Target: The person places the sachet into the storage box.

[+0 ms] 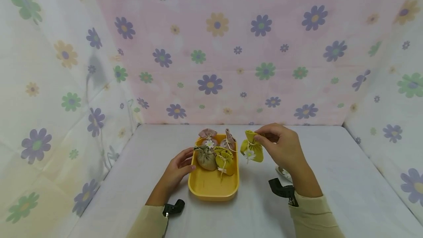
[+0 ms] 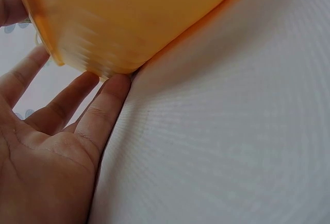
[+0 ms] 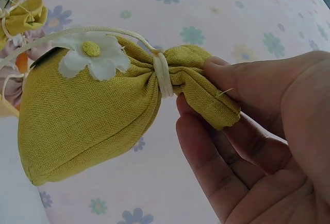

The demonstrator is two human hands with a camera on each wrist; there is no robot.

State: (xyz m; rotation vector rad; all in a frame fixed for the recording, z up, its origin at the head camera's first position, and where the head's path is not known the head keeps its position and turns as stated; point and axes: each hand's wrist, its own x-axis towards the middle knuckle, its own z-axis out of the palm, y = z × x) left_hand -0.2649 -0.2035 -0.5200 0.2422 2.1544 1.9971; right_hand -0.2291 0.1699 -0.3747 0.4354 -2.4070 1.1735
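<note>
My right hand (image 1: 284, 146) pinches the gathered neck of a yellow-green cloth drawstring pouch (image 3: 98, 116), thumb on one side and fingers on the other. The pouch hangs just right of a yellow plastic tray (image 1: 213, 190), and a white fabric flower (image 3: 93, 54) sits by its cord. At the tray's left side, my left hand (image 1: 178, 168) holds the edge, thumb at the rim and fingertips against the outer wall. Inside the tray are a grey-green pouch (image 1: 206, 159), another yellow-green pouch (image 1: 225, 161) and two pinkish pouches at the back, one being this left one (image 1: 207, 135).
A small pale dish (image 1: 281, 172) with white flowers lies right of the tray, partly hidden by the right wrist. White cloth covers the table (image 1: 347, 194). Flower-printed curtains (image 1: 231, 47) enclose the back and sides.
</note>
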